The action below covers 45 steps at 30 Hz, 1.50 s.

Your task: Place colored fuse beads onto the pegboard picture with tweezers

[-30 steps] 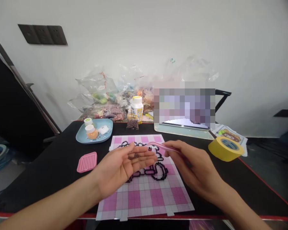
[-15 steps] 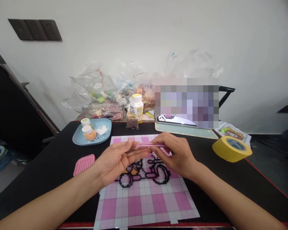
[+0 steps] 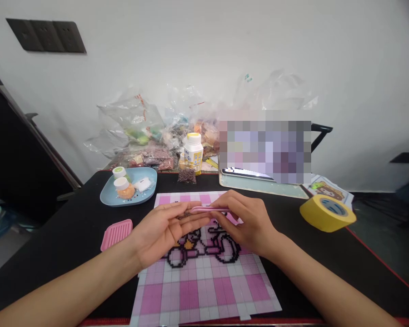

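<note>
My left hand [image 3: 165,227] is palm up over the board, fingers stretched out, with small dark beads [image 3: 184,214] lying on it. In my right hand [image 3: 247,220], thumb and fingers pinch pink tweezers [image 3: 202,209], whose end reaches over my left fingers. The exact tip is hard to make out. Beneath both hands lies a pink-and-white checked pegboard [image 3: 204,290], bearing a black bead outline [image 3: 229,250] with a few orange-yellow beads [image 3: 188,245]. My hands cover its upper part.
At left sit a pink ridged tray [image 3: 117,234] and a blue plate [image 3: 105,197] with bead jars [image 3: 125,188]. A bag of dark beads [image 3: 187,175] lies before a white bottle [image 3: 193,156]. Yellow tape [image 3: 315,215] and a blurred tablet [image 3: 266,152] stand right; plastic bags [image 3: 132,118] line the wall.
The tweezers have shifted slightly left and now lie flatter over my left fingers. Both hands otherwise keep nearly the same pose. The whole view has moved a little.
</note>
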{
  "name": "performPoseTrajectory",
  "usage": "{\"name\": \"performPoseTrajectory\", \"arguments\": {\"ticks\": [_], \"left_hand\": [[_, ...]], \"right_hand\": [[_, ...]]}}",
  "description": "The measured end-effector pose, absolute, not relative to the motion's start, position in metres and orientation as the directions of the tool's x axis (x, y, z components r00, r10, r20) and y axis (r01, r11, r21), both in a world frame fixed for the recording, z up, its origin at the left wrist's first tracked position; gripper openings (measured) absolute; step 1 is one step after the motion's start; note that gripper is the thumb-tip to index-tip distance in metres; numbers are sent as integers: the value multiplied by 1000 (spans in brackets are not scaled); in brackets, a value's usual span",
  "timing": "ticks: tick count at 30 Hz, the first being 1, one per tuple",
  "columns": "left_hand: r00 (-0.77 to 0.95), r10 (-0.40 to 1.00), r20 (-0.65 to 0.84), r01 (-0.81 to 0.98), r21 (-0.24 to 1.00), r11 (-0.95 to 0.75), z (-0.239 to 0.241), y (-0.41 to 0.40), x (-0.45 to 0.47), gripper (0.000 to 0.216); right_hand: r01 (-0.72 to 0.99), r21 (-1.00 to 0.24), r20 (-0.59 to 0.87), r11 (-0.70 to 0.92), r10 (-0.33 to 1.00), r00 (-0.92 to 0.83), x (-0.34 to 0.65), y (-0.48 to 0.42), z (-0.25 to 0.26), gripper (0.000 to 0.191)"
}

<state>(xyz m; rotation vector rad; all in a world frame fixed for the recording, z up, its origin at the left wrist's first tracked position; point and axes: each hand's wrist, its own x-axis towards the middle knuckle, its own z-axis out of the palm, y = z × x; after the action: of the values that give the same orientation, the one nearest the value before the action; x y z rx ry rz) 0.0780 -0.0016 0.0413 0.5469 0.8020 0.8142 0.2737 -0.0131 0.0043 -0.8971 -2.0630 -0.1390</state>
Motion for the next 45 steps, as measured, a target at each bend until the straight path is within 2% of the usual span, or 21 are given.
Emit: {"name": "performPoseTrajectory", "arguments": {"ticks": [21, 45], "left_hand": [[517, 793, -322, -382, 743, 550, 35, -1, 78, 31], [482, 795, -369, -394, 719, 572, 35, -1, 79, 33]], "right_hand": [[642, -225, 704, 733, 578, -413, 276, -13, 5, 13], [635, -270, 741, 724, 578, -343, 282, -11, 8, 10]]}}
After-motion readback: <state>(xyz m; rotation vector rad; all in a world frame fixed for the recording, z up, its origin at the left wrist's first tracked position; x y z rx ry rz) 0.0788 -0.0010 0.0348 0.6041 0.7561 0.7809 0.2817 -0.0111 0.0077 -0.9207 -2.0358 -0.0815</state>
